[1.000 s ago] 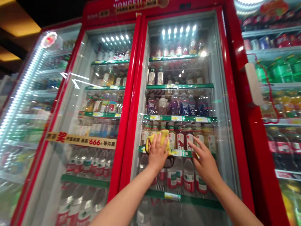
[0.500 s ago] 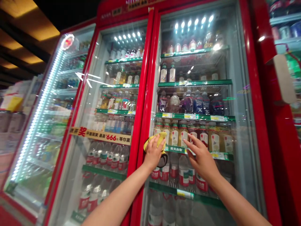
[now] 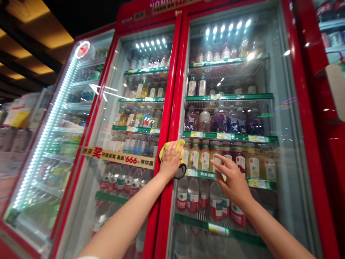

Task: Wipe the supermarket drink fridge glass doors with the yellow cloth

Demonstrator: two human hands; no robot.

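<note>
A yellow cloth (image 3: 170, 150) is pressed on the glass door (image 3: 289, 162) under the left hand (image 3: 170, 162), flat and wiping — beside the red frame (image 3: 172, 90), at 10 o'clock from the right hand (image 3: 234, 181), its fingers (image 3: 219, 158) spread apart.

We see bright, cool light from the LED rows (image 3: 226, 27) inside the red drinks cooler (image 3: 176, 72) and from the LED strip (image 3: 48, 122) beside it, against dim amber ceiling panels (image 3: 40, 43). Glare streaks cross the glass door (image 3: 104, 90). Wide-angle distortion bends the edges; bottles (image 3: 63, 147) at left look hazy.
</note>
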